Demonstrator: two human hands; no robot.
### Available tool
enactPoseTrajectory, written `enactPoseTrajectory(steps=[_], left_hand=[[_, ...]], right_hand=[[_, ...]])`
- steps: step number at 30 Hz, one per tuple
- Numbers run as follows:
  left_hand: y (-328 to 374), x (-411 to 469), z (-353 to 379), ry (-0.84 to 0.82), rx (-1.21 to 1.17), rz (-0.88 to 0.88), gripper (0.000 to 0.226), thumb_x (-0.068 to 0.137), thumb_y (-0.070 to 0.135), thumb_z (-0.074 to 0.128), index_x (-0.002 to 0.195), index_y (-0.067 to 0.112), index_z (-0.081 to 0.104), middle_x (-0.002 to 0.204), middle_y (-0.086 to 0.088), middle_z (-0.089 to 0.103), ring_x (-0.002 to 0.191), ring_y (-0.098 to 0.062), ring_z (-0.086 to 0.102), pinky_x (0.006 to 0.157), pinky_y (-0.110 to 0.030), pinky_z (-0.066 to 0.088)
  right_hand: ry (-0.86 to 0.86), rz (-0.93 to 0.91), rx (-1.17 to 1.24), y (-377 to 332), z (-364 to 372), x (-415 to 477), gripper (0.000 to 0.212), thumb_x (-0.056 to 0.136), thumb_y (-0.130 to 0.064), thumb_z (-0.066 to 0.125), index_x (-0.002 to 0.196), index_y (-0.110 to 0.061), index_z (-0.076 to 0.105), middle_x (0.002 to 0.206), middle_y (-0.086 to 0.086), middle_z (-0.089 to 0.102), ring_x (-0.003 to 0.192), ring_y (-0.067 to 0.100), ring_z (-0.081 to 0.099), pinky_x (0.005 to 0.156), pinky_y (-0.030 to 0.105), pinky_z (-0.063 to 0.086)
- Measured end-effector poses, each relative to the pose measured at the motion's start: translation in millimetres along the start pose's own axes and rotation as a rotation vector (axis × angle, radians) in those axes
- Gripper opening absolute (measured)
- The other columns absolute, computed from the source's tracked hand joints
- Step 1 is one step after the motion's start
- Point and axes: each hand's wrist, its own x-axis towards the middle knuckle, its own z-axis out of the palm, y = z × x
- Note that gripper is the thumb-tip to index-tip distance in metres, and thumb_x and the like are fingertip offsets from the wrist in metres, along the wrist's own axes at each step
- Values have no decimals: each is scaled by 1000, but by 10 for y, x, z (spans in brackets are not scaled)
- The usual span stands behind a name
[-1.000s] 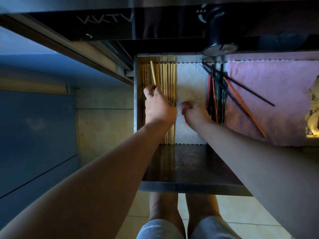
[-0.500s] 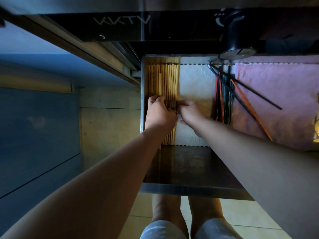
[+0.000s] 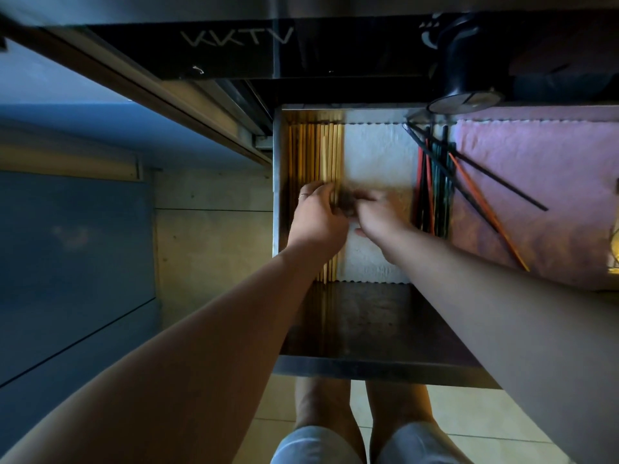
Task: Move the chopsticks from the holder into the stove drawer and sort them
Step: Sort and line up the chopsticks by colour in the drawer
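Observation:
The stove drawer (image 3: 276, 195) is pulled out below me. A row of pale wooden chopsticks (image 3: 321, 152) lies side by side along its left wall. My left hand (image 3: 318, 219) rests on top of this row, fingers bent down onto the sticks. My right hand (image 3: 376, 217) meets it from the right; its blurred fingertips touch the row's right edge. A bunch of black, red and orange chopsticks (image 3: 433, 185) lies further right, some parallel and three splayed diagonally across the pink cloth (image 3: 542, 162). The holder is out of view.
A white liner (image 3: 376, 152) covers the drawer floor between the two chopstick groups. A black stove knob (image 3: 464, 68) hangs over the drawer's back right. The drawer's steel front panel (image 3: 368, 329) is near my legs. A blue cabinet stands to the left.
The wooden chopstick my left hand held raised now lies in the row. My right hand slid left to the row's edge, and both hands have come together there.

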Motion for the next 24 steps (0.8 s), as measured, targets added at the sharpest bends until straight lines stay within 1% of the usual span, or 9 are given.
enactPoseTrajectory(steps=[4, 7, 9, 11, 15, 17, 19, 22, 24], left_hand=[[90, 53, 122, -156, 46, 41, 42, 97, 6, 43, 136, 14, 51, 144, -6, 38, 132, -21, 40, 97, -17, 35], [70, 91, 220, -220, 218, 46, 49, 97, 9, 41, 146, 20, 40, 150, -6, 25, 131, -26, 40, 111, -30, 35], [33, 95, 247, -217, 331, 43, 48, 97, 13, 45, 144, 25, 40, 148, -6, 22, 122, -29, 44, 107, -41, 41], [10, 67, 219, -190, 425, 68, 48, 96, 12, 49, 141, 28, 42, 141, -5, 23, 115, -29, 43, 102, -41, 44], [-37, 20, 116, -135, 636, 133, 66, 92, 13, 54, 148, 38, 29, 148, -7, 16, 127, -32, 30, 104, -45, 37], [-63, 12, 87, -181, 653, 105, 73, 95, 14, 49, 153, 40, 13, 160, -3, -7, 142, -36, 11, 112, -51, 28], [-74, 6, 69, -237, 614, 9, 80, 97, 12, 44, 155, 34, -7, 158, 3, -32, 149, -34, -6, 115, -52, 21], [-61, 11, 75, -251, 563, -90, 84, 98, 11, 43, 153, 21, -20, 155, 3, -37, 150, -30, -6, 117, -50, 16], [-45, 29, 86, -233, 535, -135, 86, 99, 15, 44, 152, 16, -23, 156, -1, -35, 150, -29, -3, 118, -48, 16]], right_hand=[[103, -5, -26, 36, -156, -1, 31, 92, -20, 49, 120, -23, 64, 109, 4, 67, 97, 23, 65, 89, 43, 55], [116, 4, -58, 72, -214, -19, 35, 88, -19, 48, 119, -26, 64, 104, 4, 69, 90, 23, 68, 83, 44, 58], [114, 12, -51, 79, -227, -34, 36, 89, -16, 47, 120, -25, 63, 105, 5, 68, 91, 22, 67, 83, 44, 58], [110, 11, -51, 87, -224, -47, 35, 90, -14, 48, 121, -24, 62, 106, 5, 66, 92, 23, 66, 84, 45, 58], [88, 6, -58, 97, -195, -60, 34, 94, -13, 47, 125, -18, 59, 93, -1, 61, 90, 19, 63, 88, 45, 56], [83, -3, -53, 91, -171, -67, 34, 95, -11, 47, 126, -16, 59, 104, 2, 61, 96, 19, 59, 92, 44, 54], [66, -7, -50, 66, -134, -78, 35, 96, -10, 46, 128, -15, 58, 123, 6, 59, 109, 21, 56, 98, 43, 50], [16, 0, -18, 34, -56, -71, 37, 98, -6, 40, 132, -10, 53, 133, 9, 53, 122, 25, 50, 106, 42, 42], [17, -15, -37, 45, -6, -38, 38, 97, -10, 41, 132, -16, 54, 135, 7, 53, 121, 24, 51, 106, 45, 42]])
